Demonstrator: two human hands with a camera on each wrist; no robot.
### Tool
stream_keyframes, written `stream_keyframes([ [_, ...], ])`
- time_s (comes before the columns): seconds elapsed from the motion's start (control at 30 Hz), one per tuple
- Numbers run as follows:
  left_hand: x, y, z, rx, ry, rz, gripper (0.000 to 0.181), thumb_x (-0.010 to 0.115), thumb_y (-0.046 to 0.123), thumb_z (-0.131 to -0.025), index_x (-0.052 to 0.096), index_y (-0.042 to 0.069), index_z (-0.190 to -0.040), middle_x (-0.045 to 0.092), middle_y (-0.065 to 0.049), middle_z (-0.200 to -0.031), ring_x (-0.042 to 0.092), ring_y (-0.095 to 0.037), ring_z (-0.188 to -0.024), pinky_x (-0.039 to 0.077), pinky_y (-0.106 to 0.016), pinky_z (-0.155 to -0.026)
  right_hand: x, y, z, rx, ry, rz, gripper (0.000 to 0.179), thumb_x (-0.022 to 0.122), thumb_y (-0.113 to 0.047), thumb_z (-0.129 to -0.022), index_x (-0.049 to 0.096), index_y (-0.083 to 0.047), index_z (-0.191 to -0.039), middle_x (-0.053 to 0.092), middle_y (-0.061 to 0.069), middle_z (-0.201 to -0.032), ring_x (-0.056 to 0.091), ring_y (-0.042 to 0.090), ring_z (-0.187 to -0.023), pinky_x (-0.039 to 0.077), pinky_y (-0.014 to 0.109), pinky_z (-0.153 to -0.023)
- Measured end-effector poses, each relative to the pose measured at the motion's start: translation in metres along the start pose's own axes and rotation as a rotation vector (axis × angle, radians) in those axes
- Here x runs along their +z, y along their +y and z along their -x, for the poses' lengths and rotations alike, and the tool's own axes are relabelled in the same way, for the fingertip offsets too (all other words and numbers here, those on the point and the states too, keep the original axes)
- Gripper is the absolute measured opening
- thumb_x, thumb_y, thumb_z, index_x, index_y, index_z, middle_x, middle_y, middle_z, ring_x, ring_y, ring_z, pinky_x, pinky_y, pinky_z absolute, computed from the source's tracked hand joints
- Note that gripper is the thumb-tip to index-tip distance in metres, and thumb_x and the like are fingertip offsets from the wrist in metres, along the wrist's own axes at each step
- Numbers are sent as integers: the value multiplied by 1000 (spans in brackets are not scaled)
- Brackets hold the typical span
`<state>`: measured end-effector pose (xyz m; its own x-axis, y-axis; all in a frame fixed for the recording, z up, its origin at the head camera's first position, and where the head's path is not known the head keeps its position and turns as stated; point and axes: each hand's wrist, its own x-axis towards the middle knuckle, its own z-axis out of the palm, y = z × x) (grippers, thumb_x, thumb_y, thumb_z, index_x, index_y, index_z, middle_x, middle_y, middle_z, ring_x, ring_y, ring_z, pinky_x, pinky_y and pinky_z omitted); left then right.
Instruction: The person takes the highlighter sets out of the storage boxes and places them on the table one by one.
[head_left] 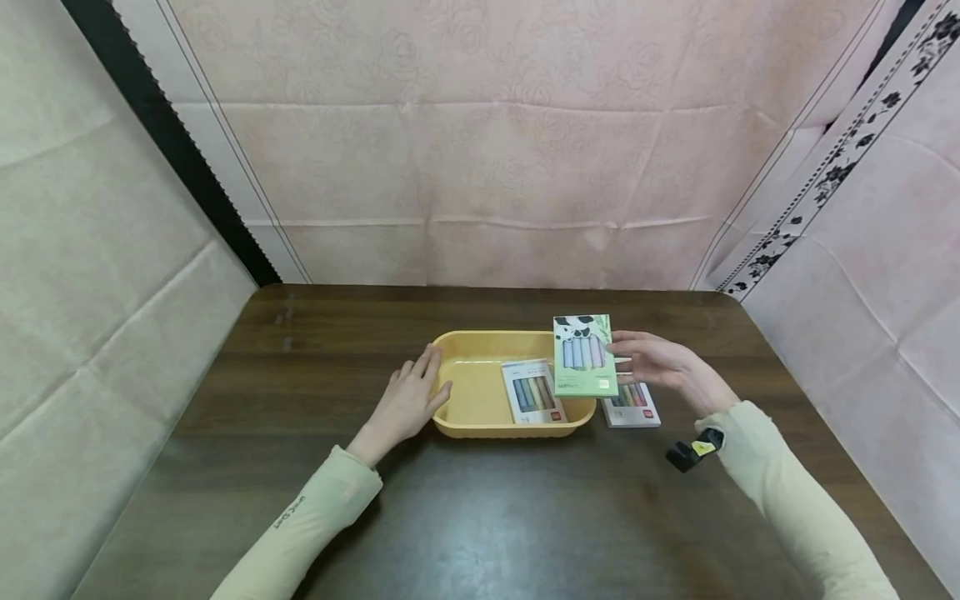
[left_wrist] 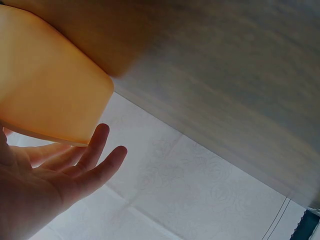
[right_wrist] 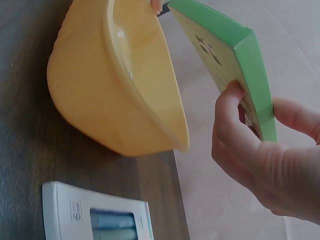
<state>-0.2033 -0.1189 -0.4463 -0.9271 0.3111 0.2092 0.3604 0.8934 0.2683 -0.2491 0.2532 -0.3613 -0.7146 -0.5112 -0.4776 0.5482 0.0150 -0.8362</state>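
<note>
My right hand [head_left: 654,360] pinches a thin green box of pastel pens [head_left: 585,367] by its right edge, thumb on one face and fingers on the other. The box, with a cow-print top, is held upright over the right end of a yellow plastic tray [head_left: 468,392]. Inside the tray lies a white box of coloured pens [head_left: 533,392]. Another white pen box [head_left: 633,408] is on the table just right of the tray, partly hidden by the green box and my right hand. My left hand [head_left: 408,392] rests on the tray's left rim, its fingers loosely extended [left_wrist: 100,142].
The dark wooden table [head_left: 480,517] carries the tray near its far side. Pale patterned cloth [head_left: 480,192] hangs behind the table and along both sides. A black wrist camera [head_left: 696,450] is strapped at my right cuff.
</note>
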Motion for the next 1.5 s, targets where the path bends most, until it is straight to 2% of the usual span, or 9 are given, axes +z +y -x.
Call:
stream_keyframes([
  [0.2,1,0,1,-4,-3,5,61,40,39,-92,25,6,-141,30,-15,-144,46,-37,-112,37,-53,-91,-11,3,6,5,19,-9,55,36,-7,-95,3,-4,-139,59,2,-99,58,16,-93,48,35,-80],
  [0.47,2,2,3,-8,-5,21,61,41,38,-92,25,5,-141,29,-15,-144,46,-37,-112,37,-53,-90,-28,8,13,-6,59,32,34,39,-7,-94,25,-9,-125,61,1,-98,58,14,-93,48,35,-80],
  [0.73,0,2,2,-9,-7,22,61,42,38,-92,25,5,-141,29,-15,-144,45,-37,-114,36,-55,-92,-41,11,19,-18,54,72,23,38,-6,-94,34,-13,-116,63,-1,-96,61,13,-91,48,34,-79],
  [1.5,-1,0,0,0,10,14,59,42,38,-92,29,4,-139,31,-16,-143,47,-37,-110,38,-53,-89,-78,12,33,23,109,50,28,40,-8,-94,30,-14,-119,63,-1,-96,60,14,-92,48,36,-81],
])
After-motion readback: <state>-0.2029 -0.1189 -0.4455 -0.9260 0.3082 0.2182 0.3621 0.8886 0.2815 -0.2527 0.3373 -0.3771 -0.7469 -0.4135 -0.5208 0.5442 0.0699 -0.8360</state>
